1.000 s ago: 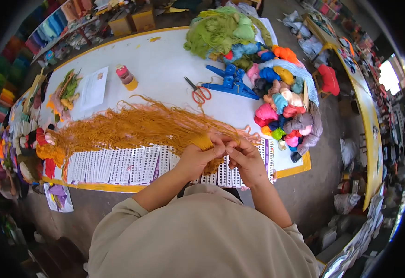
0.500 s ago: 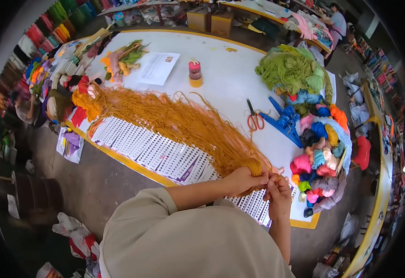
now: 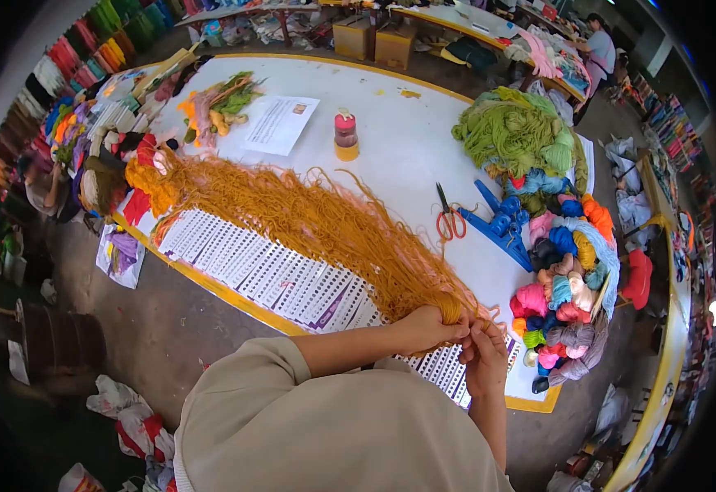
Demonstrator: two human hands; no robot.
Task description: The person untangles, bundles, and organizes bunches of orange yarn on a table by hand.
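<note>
Right hand point(image 3: 485, 348): from where I stand, thumb and forefinger are pressed together, apparently pinching a fine strand beside the other hand; the strand itself is too small to be sure of.
Left hand point(image 3: 433, 326): fingers curled around a wound bundle point(image 3: 450, 304) of yarn, thumb toward the right fingertips.
Ochre yarn point(image 3: 300, 221): a long, loose, crinkled mass running from the hands across the table point(image 3: 390, 115) to its left end, partly over the white cards point(image 3: 247, 261) along the near edge.
Handling: I'd judge it light, limp and soft, more likely to snag and tangle than slip; single strands could snap if yanked.
Where to hold: around the tight bundle, I'd say, with a fingertip pinch for one strand; a fistful of the loose middle would probably drag neighbours along.
Scissors point(image 3: 450, 223): orange-handled, just beyond the yarn, next to a blue device point(image 3: 501, 223).
Coloured skeins point(image 3: 572, 283): piled at the table's right end, the green heap point(image 3: 513, 127) behind them.
Co-worker point(image 3: 598, 51): at another table in the far right background.
</note>
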